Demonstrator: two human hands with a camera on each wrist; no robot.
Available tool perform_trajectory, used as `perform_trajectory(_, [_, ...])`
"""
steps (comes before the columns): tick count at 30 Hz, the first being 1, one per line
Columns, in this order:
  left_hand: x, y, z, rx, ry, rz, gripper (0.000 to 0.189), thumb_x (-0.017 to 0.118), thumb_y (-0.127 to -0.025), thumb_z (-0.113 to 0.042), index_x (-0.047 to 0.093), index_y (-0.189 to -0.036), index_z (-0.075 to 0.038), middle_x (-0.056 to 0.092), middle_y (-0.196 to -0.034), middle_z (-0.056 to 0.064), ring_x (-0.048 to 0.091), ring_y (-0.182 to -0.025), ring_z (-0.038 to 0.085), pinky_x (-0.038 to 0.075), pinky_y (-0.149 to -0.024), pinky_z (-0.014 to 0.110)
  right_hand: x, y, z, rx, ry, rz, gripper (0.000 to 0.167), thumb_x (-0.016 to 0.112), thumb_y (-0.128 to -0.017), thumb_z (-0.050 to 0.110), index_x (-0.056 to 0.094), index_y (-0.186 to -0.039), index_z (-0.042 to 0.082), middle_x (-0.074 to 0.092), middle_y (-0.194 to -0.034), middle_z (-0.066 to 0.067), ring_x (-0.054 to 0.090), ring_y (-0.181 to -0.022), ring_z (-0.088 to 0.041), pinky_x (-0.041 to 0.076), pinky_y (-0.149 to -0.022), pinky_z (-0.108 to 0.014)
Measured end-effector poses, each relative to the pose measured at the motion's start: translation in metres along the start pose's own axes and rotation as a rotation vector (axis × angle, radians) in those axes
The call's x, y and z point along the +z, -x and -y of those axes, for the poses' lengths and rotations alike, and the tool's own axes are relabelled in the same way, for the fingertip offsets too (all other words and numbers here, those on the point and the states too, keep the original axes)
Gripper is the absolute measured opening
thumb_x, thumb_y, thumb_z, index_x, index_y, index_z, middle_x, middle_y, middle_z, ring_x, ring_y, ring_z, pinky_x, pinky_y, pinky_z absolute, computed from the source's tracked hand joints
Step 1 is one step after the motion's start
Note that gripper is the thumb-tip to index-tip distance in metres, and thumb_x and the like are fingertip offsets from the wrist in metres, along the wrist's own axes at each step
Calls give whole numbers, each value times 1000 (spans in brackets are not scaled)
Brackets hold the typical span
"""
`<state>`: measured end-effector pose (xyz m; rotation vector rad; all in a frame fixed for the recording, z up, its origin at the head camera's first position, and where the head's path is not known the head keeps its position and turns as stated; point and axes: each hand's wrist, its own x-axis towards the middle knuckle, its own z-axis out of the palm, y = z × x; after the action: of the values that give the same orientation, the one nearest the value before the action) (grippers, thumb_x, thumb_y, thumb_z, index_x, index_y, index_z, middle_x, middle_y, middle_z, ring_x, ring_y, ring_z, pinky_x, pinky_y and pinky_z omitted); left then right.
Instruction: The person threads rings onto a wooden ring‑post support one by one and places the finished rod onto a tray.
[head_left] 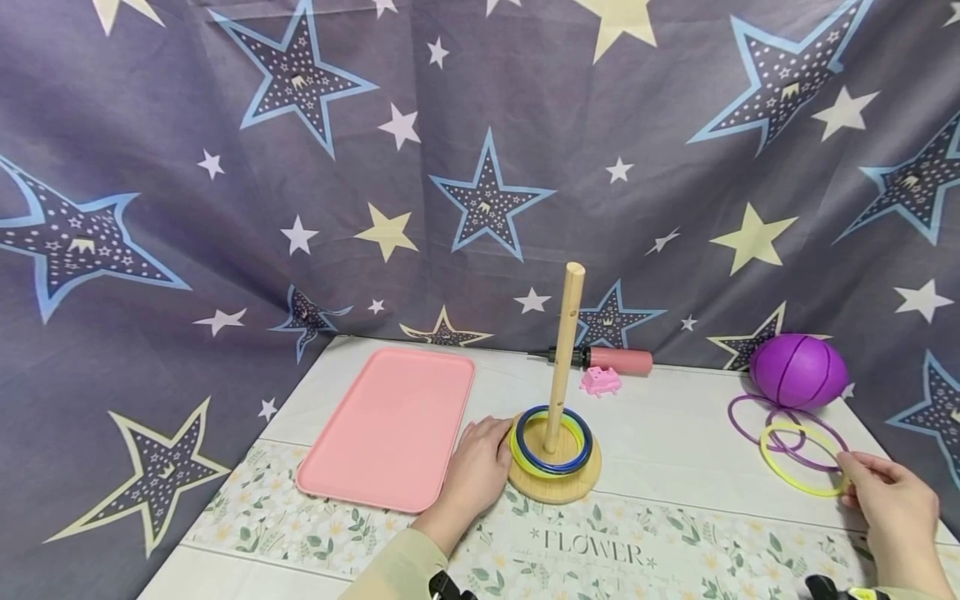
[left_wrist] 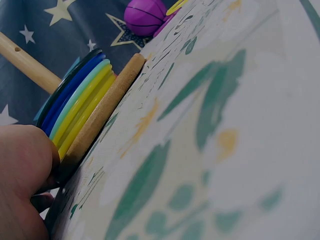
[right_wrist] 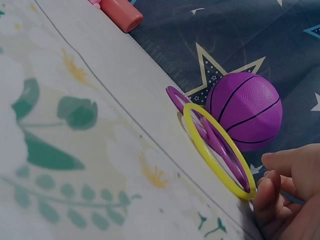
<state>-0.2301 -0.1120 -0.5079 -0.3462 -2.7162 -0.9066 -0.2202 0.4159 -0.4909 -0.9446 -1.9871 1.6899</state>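
A wooden ring toss stand (head_left: 566, 358) stands upright, with dark blue, light green and yellow rings (left_wrist: 82, 102) stacked round its post on the round base (head_left: 555, 492). My left hand (head_left: 480, 467) grips the left edge of that base, thumb close against the rings. On the right, my right hand (head_left: 896, 500) pinches the near right edge of a yellow ring (head_left: 795, 483). This ring overlaps two purple rings (head_left: 738, 421) lying on the table. In the right wrist view the yellow ring (right_wrist: 200, 145) slants over the purple ones, its lower end at my fingertips (right_wrist: 265, 192).
A pink tray (head_left: 390, 433) lies left of the stand. Behind the stand are a pink and black hand pump (head_left: 618, 360) and a small pink toy (head_left: 602, 381). A purple ball (head_left: 798, 371) sits at the back right, against the star-patterned cloth (head_left: 487, 83).
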Motion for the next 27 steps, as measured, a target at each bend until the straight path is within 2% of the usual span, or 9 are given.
perform_trajectory(2, [0, 0, 0, 2, -1, -2, 39, 62, -109, -6, 68, -146, 0, 70, -144, 14, 52, -150, 39, 29, -133, 59, -1, -1, -1, 7, -14, 4, 39, 75, -104, 20, 63, -73, 40, 61, -64, 16, 57, -51, -4, 52, -42, -20])
perform_trajectory(5, [0, 0, 0, 3, 0, -5, 38, 62, -108, -5, 68, -146, 1, 70, -143, 15, 53, -150, 40, 29, -133, 59, 0, -4, -3, 2, 2, 6, 26, 74, -104, 19, 67, -83, 31, 61, -63, 18, 58, -50, -4, 52, -42, -21])
perform_trajectory(7, [0, 0, 0, -2, 0, -2, 39, 61, -109, -5, 67, -147, 1, 69, -144, 15, 52, -150, 39, 28, -133, 59, 0, -5, -5, -9, 36, 6, 9, 73, -105, 19, 72, -96, 19, 60, -63, 19, 58, -50, -4, 53, -42, -21])
perform_trajectory(8, [0, 0, 0, -2, 0, -1, 39, 61, -109, -5, 67, -147, 1, 69, -144, 15, 52, -150, 39, 28, -134, 59, 1, -5, -6, -11, 57, 4, 8, 73, -105, 20, 72, -105, 12, 60, -63, 19, 58, -50, -4, 53, -42, -21])
perform_trajectory(10, [0, 0, 0, -2, 0, 0, 39, 61, -109, -5, 67, -147, 1, 69, -144, 15, 52, -150, 40, 28, -134, 59, 2, -6, -7, -22, 112, 3, 28, 71, -106, 20, 70, -122, -2, 58, -63, 20, 58, -50, -4, 53, -43, -21])
perform_trajectory(13, [1, 0, 1, 1, -1, 1, 39, 61, -109, -5, 67, -147, 1, 69, -144, 15, 52, -150, 40, 29, -133, 59, 3, -4, -7, -37, 184, -1, 51, 68, -107, 21, 58, -144, -13, 55, -63, 21, 58, -50, -4, 54, -44, -21])
perform_trajectory(18, [1, -1, 1, 10, -1, -3, 39, 61, -109, -6, 68, -146, 0, 70, -143, 15, 53, -150, 40, 29, -133, 59, 4, 0, -5, -46, 237, -1, 55, 67, -107, 19, 54, -149, -14, 53, -63, 22, 59, -49, -3, 54, -44, -21])
perform_trajectory(27, [1, -1, 1, 14, -1, -5, 39, 61, -109, -5, 68, -146, 0, 70, -143, 15, 53, -149, 40, 29, -133, 60, 4, 2, -3, -61, 282, 9, 53, 67, -105, 15, 55, -148, -15, 53, -59, 24, 59, -47, -2, 53, -42, -21])
